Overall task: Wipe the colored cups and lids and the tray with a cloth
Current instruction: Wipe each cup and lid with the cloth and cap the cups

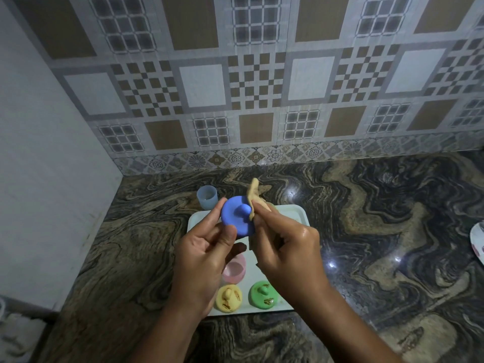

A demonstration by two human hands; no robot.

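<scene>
hands (201, 254) hide tray (293, 213); pink cup (234, 268), yellow lid (227, 297) below.

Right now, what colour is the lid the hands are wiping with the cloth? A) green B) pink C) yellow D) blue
D: the left hand holds a blue lid up while the right hand presses the cloth against its knob; the yellow lid and green lid lie on the tray.

tray (301, 214) crowded, blue cup (207, 197) behind, counter (379, 231) right bare
</scene>
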